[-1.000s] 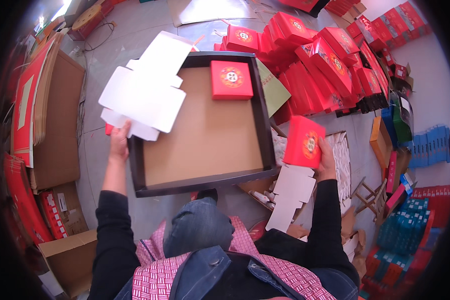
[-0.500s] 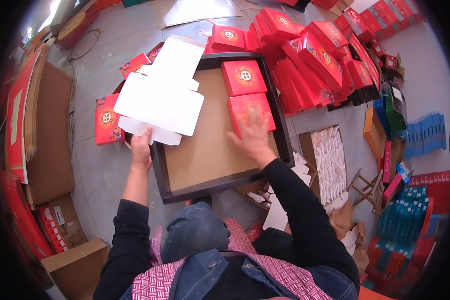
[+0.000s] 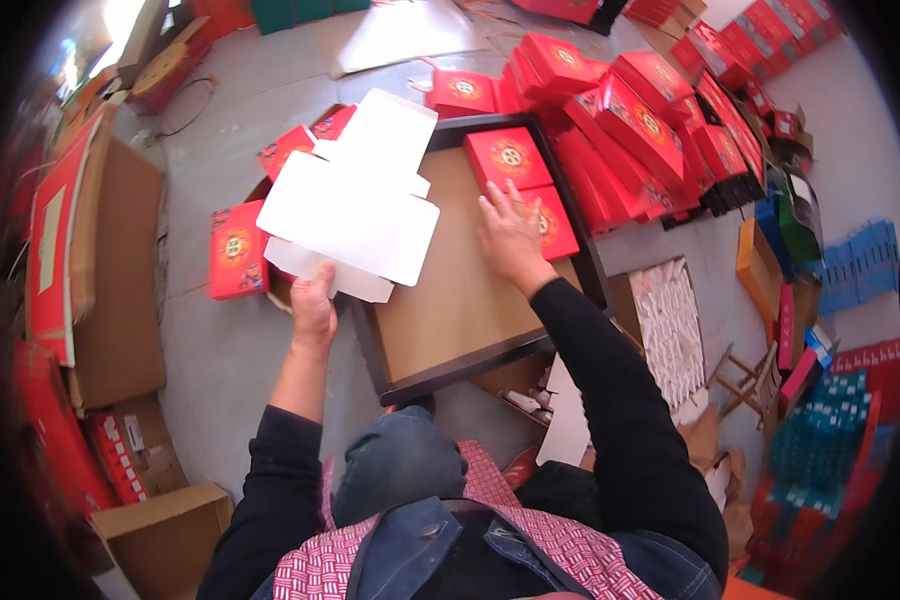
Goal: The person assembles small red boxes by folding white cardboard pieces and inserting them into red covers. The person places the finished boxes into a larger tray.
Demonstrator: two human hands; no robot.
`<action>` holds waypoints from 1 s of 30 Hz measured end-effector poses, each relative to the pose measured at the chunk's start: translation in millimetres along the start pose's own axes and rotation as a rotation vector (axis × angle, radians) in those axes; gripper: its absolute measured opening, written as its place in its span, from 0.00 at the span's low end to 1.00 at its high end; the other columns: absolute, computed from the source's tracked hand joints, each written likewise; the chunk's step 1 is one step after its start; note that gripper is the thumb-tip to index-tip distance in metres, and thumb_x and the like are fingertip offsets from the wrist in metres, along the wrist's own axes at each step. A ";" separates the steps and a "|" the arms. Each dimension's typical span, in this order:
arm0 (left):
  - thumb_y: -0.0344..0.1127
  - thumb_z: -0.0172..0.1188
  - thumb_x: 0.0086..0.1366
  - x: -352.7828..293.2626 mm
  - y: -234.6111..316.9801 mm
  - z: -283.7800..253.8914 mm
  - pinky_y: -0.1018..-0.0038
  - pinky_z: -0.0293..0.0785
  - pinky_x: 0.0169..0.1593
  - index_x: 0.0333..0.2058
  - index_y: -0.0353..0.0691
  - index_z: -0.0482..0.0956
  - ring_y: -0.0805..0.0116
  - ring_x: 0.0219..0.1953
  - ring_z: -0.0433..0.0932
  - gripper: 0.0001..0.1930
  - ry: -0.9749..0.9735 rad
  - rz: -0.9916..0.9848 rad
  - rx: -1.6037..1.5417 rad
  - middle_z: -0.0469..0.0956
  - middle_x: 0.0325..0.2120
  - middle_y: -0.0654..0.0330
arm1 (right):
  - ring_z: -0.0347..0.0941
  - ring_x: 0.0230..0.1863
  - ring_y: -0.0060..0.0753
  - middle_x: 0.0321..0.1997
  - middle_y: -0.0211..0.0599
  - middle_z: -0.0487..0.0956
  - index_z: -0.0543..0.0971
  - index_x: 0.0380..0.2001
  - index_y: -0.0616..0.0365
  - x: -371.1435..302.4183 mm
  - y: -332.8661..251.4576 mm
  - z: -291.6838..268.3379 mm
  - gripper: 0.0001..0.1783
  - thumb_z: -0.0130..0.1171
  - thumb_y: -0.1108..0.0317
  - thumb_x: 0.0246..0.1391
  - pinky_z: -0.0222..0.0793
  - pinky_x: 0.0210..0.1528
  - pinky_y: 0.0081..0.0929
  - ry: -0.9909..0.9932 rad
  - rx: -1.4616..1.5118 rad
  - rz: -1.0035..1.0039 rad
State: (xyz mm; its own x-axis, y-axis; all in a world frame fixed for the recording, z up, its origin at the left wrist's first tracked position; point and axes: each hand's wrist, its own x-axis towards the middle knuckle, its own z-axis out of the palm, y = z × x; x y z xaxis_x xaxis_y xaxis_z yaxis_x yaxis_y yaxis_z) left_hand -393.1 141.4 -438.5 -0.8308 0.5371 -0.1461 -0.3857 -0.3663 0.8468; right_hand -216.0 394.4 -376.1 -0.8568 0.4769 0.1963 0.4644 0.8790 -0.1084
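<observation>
My left hand [image 3: 315, 310] pinches the near flap of a flat, unfolded carton blank [image 3: 355, 210], its white side up. The blank reaches over the left part of a shallow tray [image 3: 450, 300] with a dark rim and brown base. Inside the tray, along its right side, a far red box [image 3: 508, 158] and a near red box [image 3: 562, 225] lie end to end. My right hand [image 3: 513, 240] is spread, palm down, over the near box's left side, its fingertips close to where the two boxes meet. Whether it presses on the box I cannot tell.
A heap of red boxes [image 3: 630, 130] leans beyond the tray's right side. More red boxes, one of them a patterned box [image 3: 237, 250], sit left of the tray, partly under the blank. Large cardboard sheets [image 3: 120, 260] stand far left. A carton of white pieces [image 3: 670, 320] is at right.
My right hand has slid left and away from me across the near red box. The whole view has shifted slightly. My left hand keeps its pinch on the blank.
</observation>
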 end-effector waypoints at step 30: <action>0.27 0.66 0.49 -340.6 185.9 68.1 0.47 0.45 0.66 0.43 0.45 0.79 0.54 0.61 0.67 0.20 -1.112 0.610 1.042 0.79 0.45 0.60 | 0.80 0.40 0.42 0.38 0.42 0.81 0.80 0.39 0.59 -437.3 -172.7 -242.0 0.16 0.60 0.81 0.42 0.76 0.42 0.30 0.277 0.585 -0.174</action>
State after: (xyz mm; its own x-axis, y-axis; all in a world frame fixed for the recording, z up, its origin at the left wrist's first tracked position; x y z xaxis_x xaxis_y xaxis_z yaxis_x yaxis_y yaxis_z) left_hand -154.5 -57.9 -196.4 0.1076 0.9318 0.3465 0.6739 -0.3246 0.6636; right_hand 132.7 34.4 -207.5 -0.7827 0.3800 0.4929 0.0599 0.8343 -0.5480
